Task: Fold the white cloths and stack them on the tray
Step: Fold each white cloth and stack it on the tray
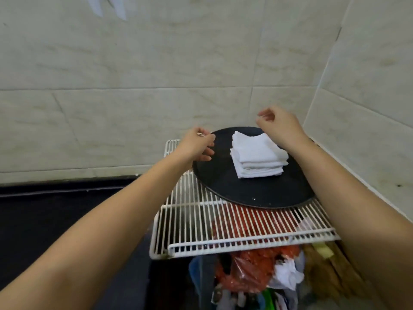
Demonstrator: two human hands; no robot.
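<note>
Head view: folded white cloths (258, 156) stacked on black round tray (245, 189), long axis running toward the tiled wall (134, 63).
Tray is carried by a white wire rack (212, 229); left hand (197, 145) and right hand (278, 125) loosely curled, nothing held.

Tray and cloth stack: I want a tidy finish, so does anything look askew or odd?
The folded cloths sit unevenly, edges not lined up. The black tray overhangs the wire rack at its right edge. Both hands hold nothing.

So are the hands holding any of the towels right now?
No. Both the left hand and right hand hover empty, fingers loosely curled, above the tray; the folded towels lie untouched.
</note>
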